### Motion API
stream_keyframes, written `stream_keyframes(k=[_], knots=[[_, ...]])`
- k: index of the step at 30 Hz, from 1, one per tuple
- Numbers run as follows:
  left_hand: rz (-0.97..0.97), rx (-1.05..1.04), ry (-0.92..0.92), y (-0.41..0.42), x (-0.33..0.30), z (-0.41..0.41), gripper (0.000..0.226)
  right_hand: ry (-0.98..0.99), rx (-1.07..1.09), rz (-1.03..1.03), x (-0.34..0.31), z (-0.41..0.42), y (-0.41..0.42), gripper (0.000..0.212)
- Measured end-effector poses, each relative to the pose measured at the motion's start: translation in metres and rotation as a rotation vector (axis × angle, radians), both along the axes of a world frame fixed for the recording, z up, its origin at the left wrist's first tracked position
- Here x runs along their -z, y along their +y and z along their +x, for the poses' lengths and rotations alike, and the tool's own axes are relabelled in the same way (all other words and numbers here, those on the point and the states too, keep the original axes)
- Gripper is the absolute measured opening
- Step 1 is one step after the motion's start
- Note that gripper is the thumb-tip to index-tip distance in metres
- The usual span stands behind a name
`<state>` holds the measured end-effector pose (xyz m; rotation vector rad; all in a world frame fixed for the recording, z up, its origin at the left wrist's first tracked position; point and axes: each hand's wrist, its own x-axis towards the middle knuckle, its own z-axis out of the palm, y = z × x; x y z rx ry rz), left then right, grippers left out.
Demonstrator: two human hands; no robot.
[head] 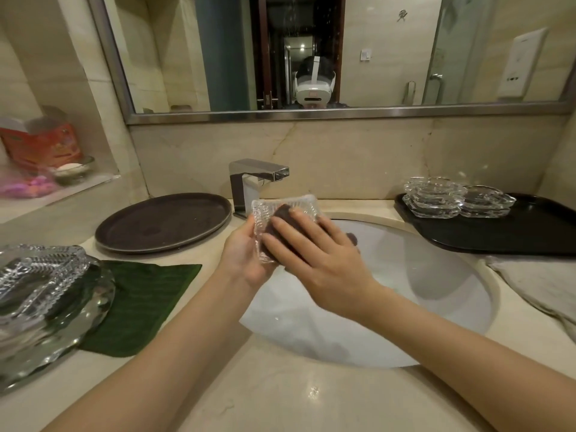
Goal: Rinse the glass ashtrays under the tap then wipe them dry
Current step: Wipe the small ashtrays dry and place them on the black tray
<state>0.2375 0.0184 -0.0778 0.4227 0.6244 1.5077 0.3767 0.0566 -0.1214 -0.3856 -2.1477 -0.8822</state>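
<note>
Step in hand, as judged: wiping, not rinsing; no water is seen running from the tap (258, 174). The glass ashtray (282, 210) sits at frame centre above the sink (436, 275), tilted on edge. The left hand (246, 254) grips its lower edge. The right hand (314, 260), fingers spread flat, presses a dark cloth (280, 216) against it. Next move likely calls for turning the ashtray to reach unwiped faces. More ashtrays (452, 198) are stacked on the tray (514, 235) at right.

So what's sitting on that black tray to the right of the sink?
On the black rectangular tray, clear glass ashtrays stand in two low stacks at its back left corner. The exact count is hard to tell through the glass, and the tray's right end runs out of view.
</note>
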Motion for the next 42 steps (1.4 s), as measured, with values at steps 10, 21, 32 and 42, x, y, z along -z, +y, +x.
stream_keyframes(k=[10, 21, 32, 42], knots=[[0.032, -0.042, -0.112, -0.002, -0.001, 0.005, 0.046, 0.861, -0.223, -1.154, -0.012, -0.005, -0.002, 0.038], [0.001, 0.142, 0.094, -0.002, 0.005, 0.008, 0.046, 1.121, -0.471, -1.88, -0.041, 0.024, 0.006, 0.027], [-0.023, -0.109, -0.123, 0.005, 0.003, -0.008, 0.041, 0.912, -0.459, -2.057, -0.028, 0.007, -0.008, 0.03], [-0.063, 0.029, -0.064, 0.009, 0.007, 0.016, 0.033, 1.012, -0.733, -2.3, -0.037, 0.022, 0.005, 0.056]])
